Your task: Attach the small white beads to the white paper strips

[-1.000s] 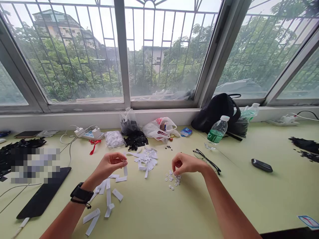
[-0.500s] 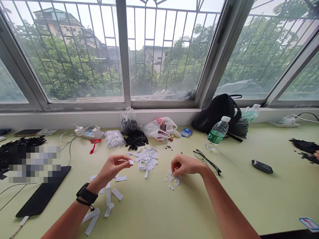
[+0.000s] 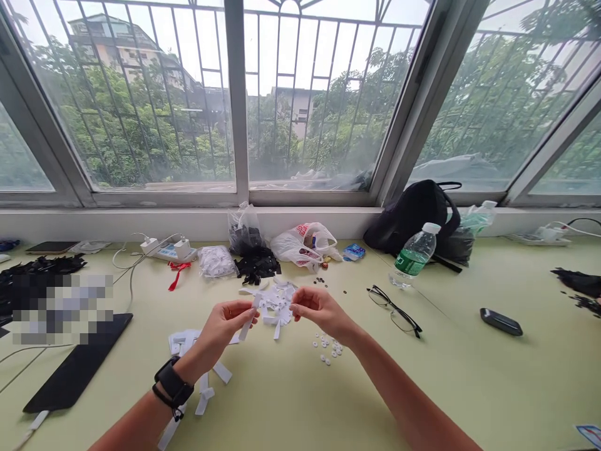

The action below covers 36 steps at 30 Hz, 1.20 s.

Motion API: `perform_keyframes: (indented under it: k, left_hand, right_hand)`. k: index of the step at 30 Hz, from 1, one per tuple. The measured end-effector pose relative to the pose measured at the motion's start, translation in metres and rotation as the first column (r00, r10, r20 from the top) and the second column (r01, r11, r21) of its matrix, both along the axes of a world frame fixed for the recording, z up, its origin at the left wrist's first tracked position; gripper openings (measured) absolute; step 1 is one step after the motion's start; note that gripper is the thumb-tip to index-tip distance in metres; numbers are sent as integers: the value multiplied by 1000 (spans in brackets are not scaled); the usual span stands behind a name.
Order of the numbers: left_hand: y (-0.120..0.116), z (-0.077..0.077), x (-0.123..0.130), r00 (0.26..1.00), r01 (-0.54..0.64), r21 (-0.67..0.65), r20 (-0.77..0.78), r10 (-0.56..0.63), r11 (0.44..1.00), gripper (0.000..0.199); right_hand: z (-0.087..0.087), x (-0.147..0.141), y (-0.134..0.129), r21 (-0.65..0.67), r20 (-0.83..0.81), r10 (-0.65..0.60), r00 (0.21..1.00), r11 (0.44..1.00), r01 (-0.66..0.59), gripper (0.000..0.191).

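Your left grip [image 3: 225, 329] pinches a flat white strip [image 3: 248, 326]; your right grip [image 3: 318, 309], pinched shut, has moved from the small white rings [image 3: 327, 348] to a loose white strip heap [image 3: 275, 307].

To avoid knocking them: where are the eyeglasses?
In the head view, the black-framed eyeglasses lie right of the right hand and the small white rings, just below the water bottle.
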<state>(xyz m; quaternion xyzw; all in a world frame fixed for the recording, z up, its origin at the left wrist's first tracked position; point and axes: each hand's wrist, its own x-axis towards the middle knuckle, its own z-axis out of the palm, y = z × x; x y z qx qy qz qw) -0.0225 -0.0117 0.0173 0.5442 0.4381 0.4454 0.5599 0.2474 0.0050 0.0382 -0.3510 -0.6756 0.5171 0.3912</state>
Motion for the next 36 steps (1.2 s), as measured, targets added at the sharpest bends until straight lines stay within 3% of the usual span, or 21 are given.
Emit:
perform_keyframes:
  k: [3,8,14,30,36]
  left_hand:
    - [-2,-7,6,999,18,-58,44,-16,998,39]
    - [-9,-10,17,985,92,-93,152,-77,991,37]
    - [-15,-9,23,962,194,-128,219,-163,973,39]
    - [-17,-10,24,900,331,-175,353,-255,927,30]
    - [-19,-8,25,925,341,-70,205,-321,937,29]
  right_hand:
    - [-15,-22,-7,-10,-44,13,999,1000,-13,40]
    - [-29,-45,-19,98,2,-47,999,994,47,32]
    - [-26,-48,-24,217,107,-141,984,969,115,29]
    - [-26,-50,-28,329,146,-156,977,939,101,13]
    - [-28,-49,-27,318,116,-157,981,941,113,12]
